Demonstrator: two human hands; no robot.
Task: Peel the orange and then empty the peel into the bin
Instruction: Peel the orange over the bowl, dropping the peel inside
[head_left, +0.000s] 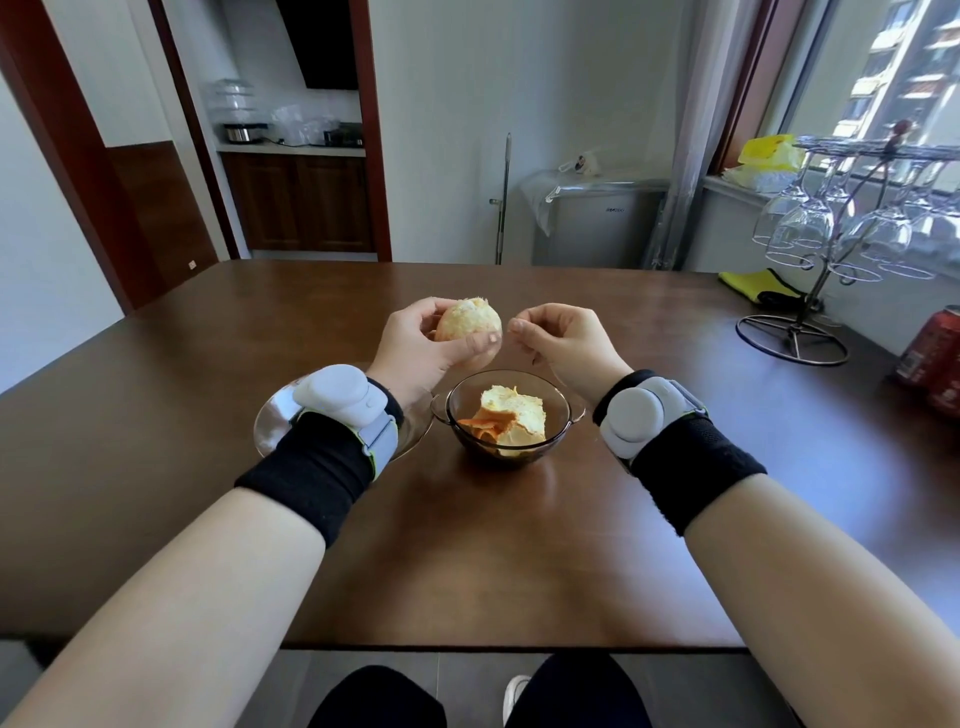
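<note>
While the left hand (415, 343) cradles the nearly bare orange (468, 326) above the table (467, 545), turn it to expose leftover pith; the right hand (561, 338), fingertips pinched nearly closed, should drop scraps into the bowl (563, 415) holding the peel (511, 421).

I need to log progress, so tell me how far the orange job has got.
Done: the orange looks fully peeled, pale all over, held in the left hand. The peel lies in the glass bowl on the table.
In hand: the right hand is pinched beside the fruit, perhaps picking off a last scrap; too small to tell.
Left: tipping the peel into the bin, which is not in view.
</note>
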